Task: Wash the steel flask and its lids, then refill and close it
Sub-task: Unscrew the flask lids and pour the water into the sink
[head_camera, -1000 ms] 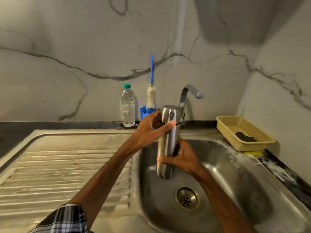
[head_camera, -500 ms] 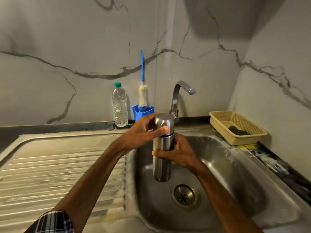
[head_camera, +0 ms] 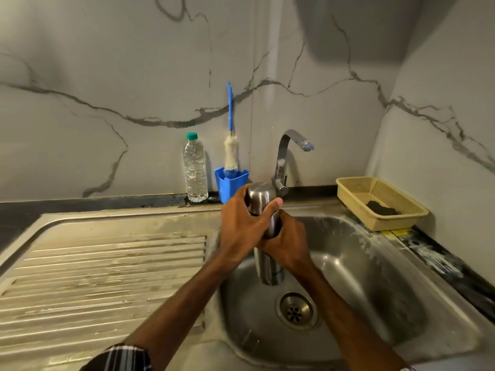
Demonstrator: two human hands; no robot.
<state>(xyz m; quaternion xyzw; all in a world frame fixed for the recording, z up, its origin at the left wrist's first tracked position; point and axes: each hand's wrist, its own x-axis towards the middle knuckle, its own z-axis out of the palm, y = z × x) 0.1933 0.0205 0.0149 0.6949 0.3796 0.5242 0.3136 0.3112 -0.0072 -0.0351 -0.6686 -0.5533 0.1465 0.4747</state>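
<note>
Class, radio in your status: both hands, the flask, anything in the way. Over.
Left hand grips lid. Right hand grips flask, upright over sink. Nothing in the way.

The head view looks forward and down from above the round-cornered stainless steel sink basin [head_camera: 375, 263] and faces the white, grey-veined marble back wall [head_camera: 107, 62]. It is near: the basin fills the lower right and the ribbed steel draining board [head_camera: 107, 277] the lower left. The wide lens bends straight edges.
</note>
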